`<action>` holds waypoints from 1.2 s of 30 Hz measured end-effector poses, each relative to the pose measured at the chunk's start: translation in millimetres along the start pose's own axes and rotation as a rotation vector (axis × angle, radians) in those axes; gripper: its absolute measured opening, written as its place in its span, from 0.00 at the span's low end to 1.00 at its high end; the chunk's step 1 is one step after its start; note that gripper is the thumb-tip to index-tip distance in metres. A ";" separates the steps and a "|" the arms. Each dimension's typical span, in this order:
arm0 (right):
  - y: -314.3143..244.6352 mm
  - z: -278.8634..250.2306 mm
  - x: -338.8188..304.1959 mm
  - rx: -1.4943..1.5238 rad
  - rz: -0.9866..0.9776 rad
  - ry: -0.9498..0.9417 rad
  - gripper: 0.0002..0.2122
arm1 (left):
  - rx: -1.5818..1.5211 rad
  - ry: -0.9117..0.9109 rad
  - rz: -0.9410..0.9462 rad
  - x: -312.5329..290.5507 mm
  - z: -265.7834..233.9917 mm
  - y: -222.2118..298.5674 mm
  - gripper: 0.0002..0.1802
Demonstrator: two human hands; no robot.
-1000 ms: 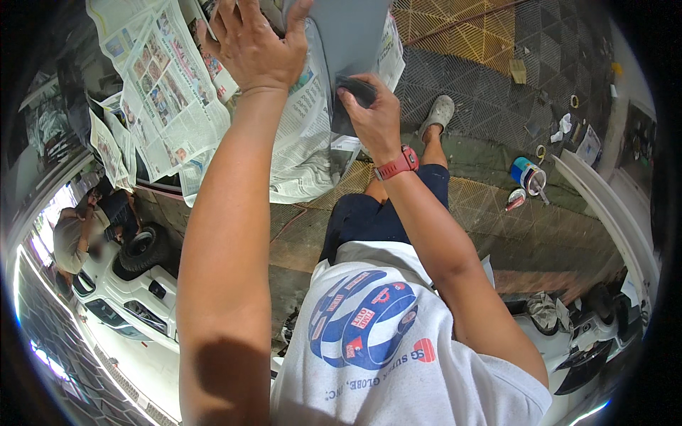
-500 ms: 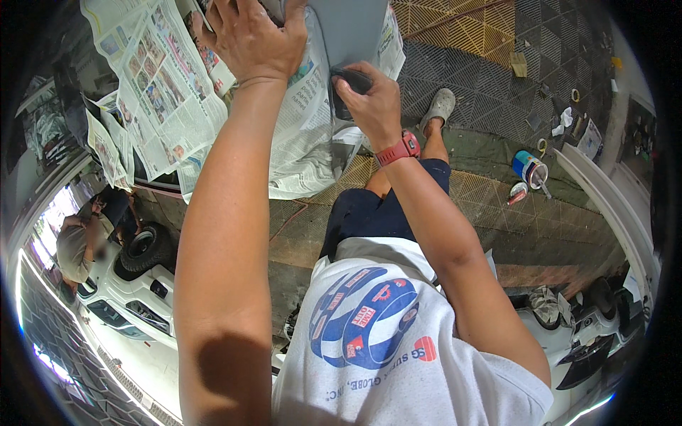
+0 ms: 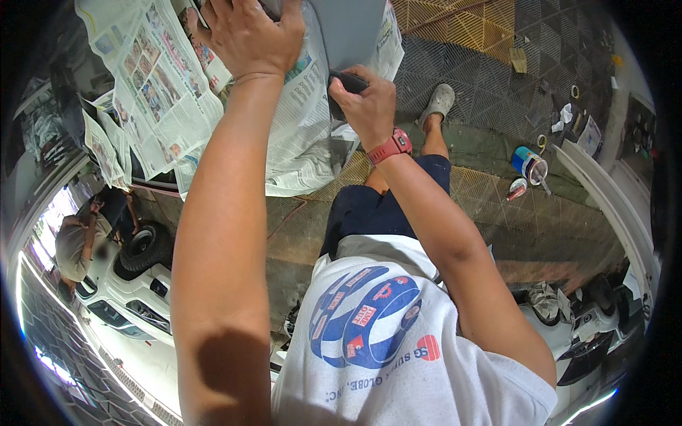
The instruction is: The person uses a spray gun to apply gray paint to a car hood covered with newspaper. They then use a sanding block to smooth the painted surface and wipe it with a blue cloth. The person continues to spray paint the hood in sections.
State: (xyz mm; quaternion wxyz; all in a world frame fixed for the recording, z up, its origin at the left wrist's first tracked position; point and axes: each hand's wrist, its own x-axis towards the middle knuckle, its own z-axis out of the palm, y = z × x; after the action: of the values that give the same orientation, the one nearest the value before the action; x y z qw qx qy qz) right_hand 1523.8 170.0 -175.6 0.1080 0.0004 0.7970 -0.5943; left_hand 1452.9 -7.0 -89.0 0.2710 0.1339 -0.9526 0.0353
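A grey panel (image 3: 349,32), apparently a car body part, is bordered by newspaper sheets (image 3: 160,85) and clear plastic film. With fingers spread, my left hand (image 3: 252,35) lies over the papered area left of the grey surface; its fingertips run up to the top edge of the picture. My right hand (image 3: 368,106), with a red watch on the wrist, grips a small black block (image 3: 348,82) between thumb and fingers. The block sits against the lower edge of the grey panel. Its exact kind cannot be made out, and its underside is hidden.
An open blue can (image 3: 529,165) with a stick in it stands on the patterned floor mat, beside a lid (image 3: 517,189) and a tape roll (image 3: 543,143). Left, another person (image 3: 74,245) is near a tyre (image 3: 145,245) and a white vehicle (image 3: 131,312).
My right hand and the black block have shifted slightly left, and the wrist has turned a little. The newspaper and panel also sit slightly further left in view. My left hand stays spread.
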 end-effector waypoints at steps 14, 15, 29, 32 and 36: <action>-9.3 0.7 13.4 -0.028 0.024 -0.033 0.12 | 0.024 0.015 -0.013 -0.7 1.0 0.1 0.40; -9.1 0.4 14.8 -0.057 0.011 -0.032 0.12 | 0.004 0.018 -0.015 -0.8 0.9 0.2 0.40; -17.5 -8.7 21.5 -0.174 -0.019 -0.112 0.13 | -0.024 0.031 0.001 -0.4 2.2 -1.3 0.40; -17.6 -9.4 23.1 -0.158 -0.030 -0.105 0.14 | -0.010 0.013 -0.007 -1.5 1.8 -1.4 0.40; -17.7 -9.9 25.0 -0.149 0.045 -0.118 0.14 | -0.051 -0.002 -0.013 -2.3 2.4 -0.8 0.40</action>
State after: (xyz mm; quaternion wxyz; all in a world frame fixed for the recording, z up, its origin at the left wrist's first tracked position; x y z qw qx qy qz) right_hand 1495.4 171.0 -160.4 0.1677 -0.0247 0.8311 -0.5297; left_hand 1453.7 -7.5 -92.2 0.2737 0.1331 -0.9525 0.0093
